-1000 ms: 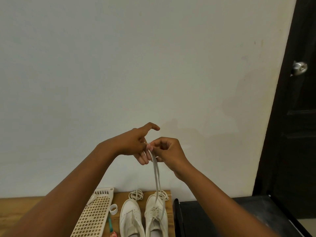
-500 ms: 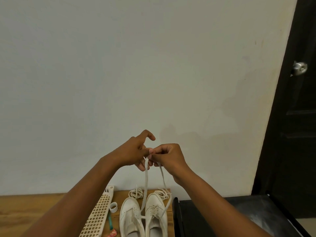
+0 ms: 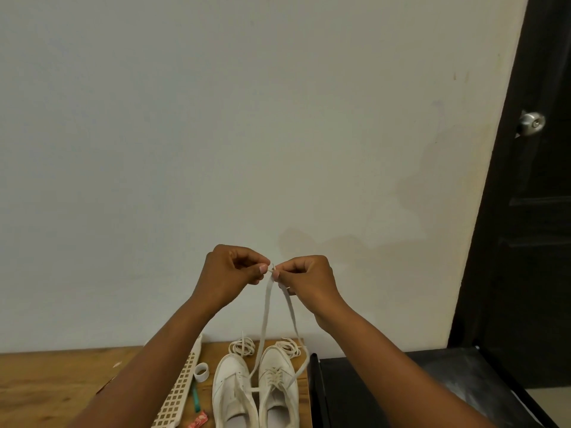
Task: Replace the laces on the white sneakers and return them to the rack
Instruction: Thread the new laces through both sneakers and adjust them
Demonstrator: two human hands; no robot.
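Two white sneakers stand side by side on the wooden table [image 3: 46, 381], the left sneaker [image 3: 231, 393] and the right sneaker [image 3: 279, 387], toes toward the wall. A flat white lace [image 3: 265, 310] rises from the right sneaker in two strands. My left hand [image 3: 230, 274] and my right hand [image 3: 309, 278] are raised in front of the wall, each pinching one end of the lace, the tips nearly touching. Two coiled laces [image 3: 244, 345] lie by the toes.
A white perforated plastic panel [image 3: 182, 390] lies left of the sneakers, with a small white ring [image 3: 201, 371], a green stick [image 3: 195, 400] and a red wrapper [image 3: 197, 421]. A black stand [image 3: 355, 396] adjoins the table on the right, before a dark door [image 3: 531, 211].
Both hands have dropped lower and my left fingers have curled in. The two lace strands, first together, now hang apart in a loop over the right sneaker.
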